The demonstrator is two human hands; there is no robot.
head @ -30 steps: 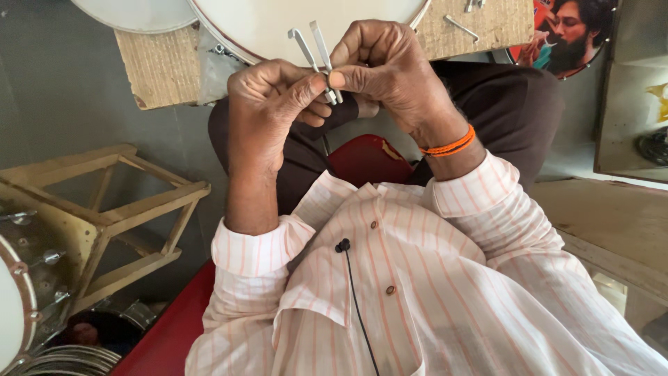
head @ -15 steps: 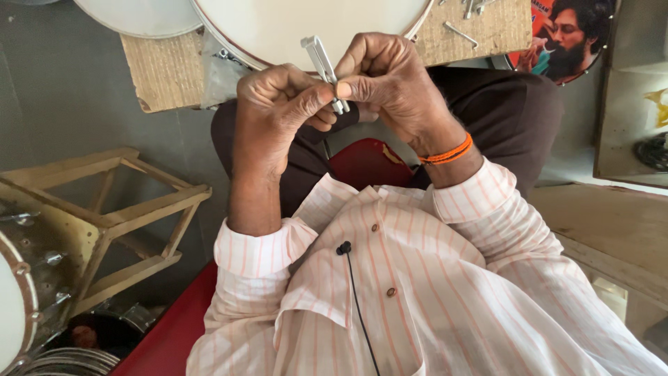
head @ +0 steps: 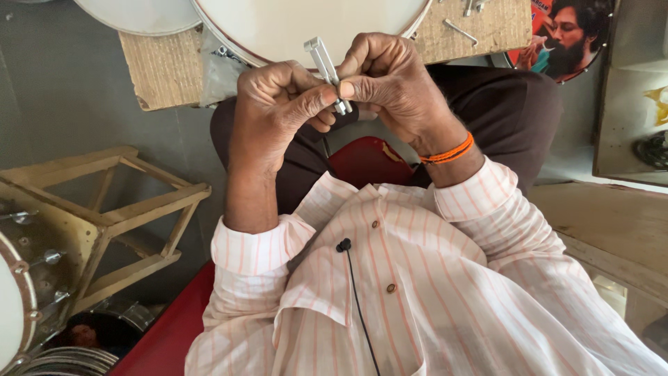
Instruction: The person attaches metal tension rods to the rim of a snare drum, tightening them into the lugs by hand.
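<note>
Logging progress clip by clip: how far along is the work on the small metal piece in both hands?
Done: a drum already lies head-up on the wooden board. In hand: the left hand and right hand pinch a small metal clamp piece between their fingers. Left: the piece is apart from the drum, and loose metal parts remain on the board.

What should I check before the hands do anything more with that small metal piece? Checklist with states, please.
1. Left hand pinching the metal hook piece: ok, thumb and fingers close on its lower end.
2. Right hand also on the piece: ok, thumb pressed against its lower end.
3. Piece clear of the drum head beyond it: cannot tell, one view only.
4. Lower end of the piece visible: not ok, the fingers hide it.
5. Spare metal rods on the wooden board: ok, lying apart from the hands.
</note>
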